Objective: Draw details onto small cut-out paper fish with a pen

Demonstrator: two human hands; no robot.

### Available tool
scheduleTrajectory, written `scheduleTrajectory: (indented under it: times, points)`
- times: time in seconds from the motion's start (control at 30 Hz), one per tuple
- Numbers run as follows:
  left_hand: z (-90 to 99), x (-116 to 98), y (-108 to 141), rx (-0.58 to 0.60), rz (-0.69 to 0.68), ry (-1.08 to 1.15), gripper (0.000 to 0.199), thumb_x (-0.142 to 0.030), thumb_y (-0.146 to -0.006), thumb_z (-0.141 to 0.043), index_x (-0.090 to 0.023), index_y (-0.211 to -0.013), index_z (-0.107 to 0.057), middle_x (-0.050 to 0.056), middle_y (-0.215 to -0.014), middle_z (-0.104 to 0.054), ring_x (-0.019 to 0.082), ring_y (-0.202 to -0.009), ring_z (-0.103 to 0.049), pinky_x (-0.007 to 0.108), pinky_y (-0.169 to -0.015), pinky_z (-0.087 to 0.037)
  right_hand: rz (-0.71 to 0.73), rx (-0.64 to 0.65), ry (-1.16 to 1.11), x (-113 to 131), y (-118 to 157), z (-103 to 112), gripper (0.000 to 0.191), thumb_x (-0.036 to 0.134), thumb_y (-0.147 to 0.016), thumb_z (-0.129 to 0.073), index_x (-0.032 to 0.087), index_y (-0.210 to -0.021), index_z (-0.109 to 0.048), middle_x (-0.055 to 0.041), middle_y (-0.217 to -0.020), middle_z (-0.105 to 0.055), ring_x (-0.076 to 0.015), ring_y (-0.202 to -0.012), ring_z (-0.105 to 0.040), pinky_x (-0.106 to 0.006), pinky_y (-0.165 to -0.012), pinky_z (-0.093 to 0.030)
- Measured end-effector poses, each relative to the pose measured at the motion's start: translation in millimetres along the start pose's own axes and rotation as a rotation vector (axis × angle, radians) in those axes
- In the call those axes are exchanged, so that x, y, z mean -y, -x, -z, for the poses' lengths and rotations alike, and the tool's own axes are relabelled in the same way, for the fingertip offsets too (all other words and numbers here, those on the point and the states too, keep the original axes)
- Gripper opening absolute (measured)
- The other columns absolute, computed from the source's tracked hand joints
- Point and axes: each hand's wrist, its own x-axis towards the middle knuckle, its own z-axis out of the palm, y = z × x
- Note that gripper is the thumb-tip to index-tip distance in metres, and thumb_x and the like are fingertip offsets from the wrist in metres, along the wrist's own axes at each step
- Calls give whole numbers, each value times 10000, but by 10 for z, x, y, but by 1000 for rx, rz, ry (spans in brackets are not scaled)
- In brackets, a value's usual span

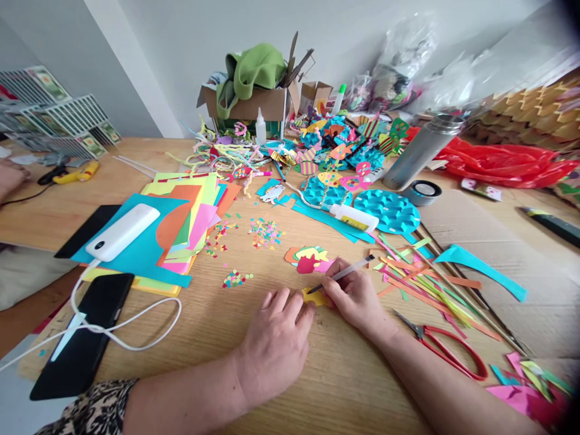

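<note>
While right hand (354, 296) pinches pen (348, 271) against yellow paper (318, 298), left hand (278, 338) loosely flattened, fingertips at paper's 9 o'clock end.

1. a plain, pale grey-blue wall (181, 66) runs behind everything, smooth and undecorated where it shows.
2. toward the left, a lighter upright strip (135, 60) slants through the view, with a darker grey stretch of wall beyond it.
3. the furniture is a wide wooden table (212, 320), light brown with fine grain, its far side near the wall.
4. an open cardboard box (267, 103) stands at the back.
5. the light is soft and even, leaving faint shadows and a dull sheen on the wood.
</note>
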Motion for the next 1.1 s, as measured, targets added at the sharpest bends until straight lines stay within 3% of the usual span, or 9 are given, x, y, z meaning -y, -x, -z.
scheduleTrajectory:
  times: [0.9,1.1]
  points:
    - [15,-8,-2,3,5,1,363,-208,-906,-509,-183,-1268,-535,92,-1170,-572,257,-1068,-492,420,-922,-425,6,14,-21,-4,3,8,181,224,-788,-574,226,-658,-448,47,-506,-494,-105,-421,-441,-228,-403,-337]
    - [-26,-10,6,-13,8,-4,381,-236,-943,-463,-184,-1318,-505,93,-1219,-562,270,-1097,-484,447,-927,-413,36,-116,-79,43,25,6,163,252,-797,-582,223,-666,-490,41,-506,-509,-110,-406,-464,-230,-392,-349]
